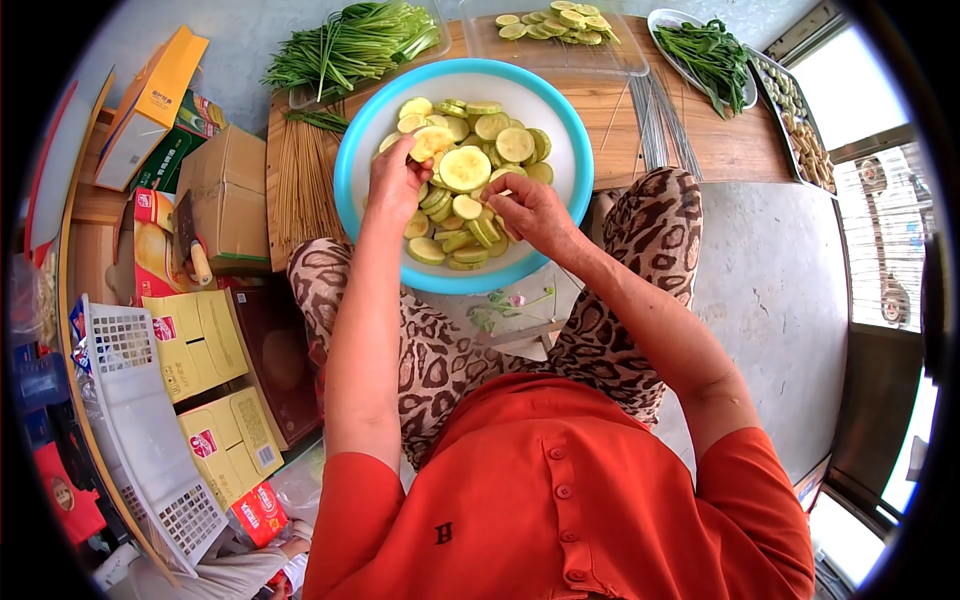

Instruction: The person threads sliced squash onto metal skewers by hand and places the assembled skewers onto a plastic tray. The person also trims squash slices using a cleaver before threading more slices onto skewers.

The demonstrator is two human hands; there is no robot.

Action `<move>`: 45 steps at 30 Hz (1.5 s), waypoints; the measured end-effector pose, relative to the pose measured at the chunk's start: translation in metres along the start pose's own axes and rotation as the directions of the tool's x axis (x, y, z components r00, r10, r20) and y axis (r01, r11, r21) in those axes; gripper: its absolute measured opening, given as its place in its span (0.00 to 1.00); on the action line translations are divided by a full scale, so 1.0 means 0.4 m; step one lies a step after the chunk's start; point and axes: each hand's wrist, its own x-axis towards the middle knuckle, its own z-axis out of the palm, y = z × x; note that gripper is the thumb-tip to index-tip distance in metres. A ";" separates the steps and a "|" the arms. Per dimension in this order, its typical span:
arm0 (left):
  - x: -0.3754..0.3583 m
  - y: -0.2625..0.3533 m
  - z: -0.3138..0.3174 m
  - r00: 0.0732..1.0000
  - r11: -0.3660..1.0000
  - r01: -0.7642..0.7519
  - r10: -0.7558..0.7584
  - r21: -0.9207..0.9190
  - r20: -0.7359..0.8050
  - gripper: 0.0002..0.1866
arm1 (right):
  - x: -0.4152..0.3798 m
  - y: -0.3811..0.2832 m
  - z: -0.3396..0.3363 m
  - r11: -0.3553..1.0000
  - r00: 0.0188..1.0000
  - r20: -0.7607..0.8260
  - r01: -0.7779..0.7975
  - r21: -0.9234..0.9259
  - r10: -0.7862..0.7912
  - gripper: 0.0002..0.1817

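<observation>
A wide basin with a blue rim and white inside holds many round zucchini slices. My left hand is over the basin's left side, its fingers closed on a zucchini slice. My right hand reaches in from the right with thumb and forefinger pinched together. Its fingertips are beside a small slice; whether anything is between them I cannot make out. A large pale slice lies between the two hands.
Bamboo skewers lie left of the basin and metal skewers to its right on the wooden table. Behind are green stalks, a clear tray of slices and a plate of leafy greens. Boxes and a knife are at left.
</observation>
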 end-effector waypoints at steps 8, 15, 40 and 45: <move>0.032 -0.007 -0.038 0.986 0.995 -0.090 0.084 -0.042 -0.141 0.14 | -0.007 -0.011 -0.004 1.000 1.000 0.008 -0.009 -0.019 0.009 0.08; 0.027 -0.010 -0.030 0.984 0.994 -0.105 0.099 -0.028 -0.146 0.15 | -0.010 -0.015 0.004 0.999 0.999 0.043 -0.015 -0.030 0.016 0.07; 0.027 -0.022 -0.020 0.986 0.994 -0.113 0.112 -0.004 -0.121 0.13 | -0.006 -0.017 0.010 0.999 0.999 0.036 -0.022 -0.045 0.024 0.08; 0.028 -0.034 -0.012 0.990 0.995 -0.101 0.099 -0.019 -0.105 0.15 | -0.003 -0.011 0.015 0.999 1.000 -0.008 -0.031 -0.038 0.031 0.08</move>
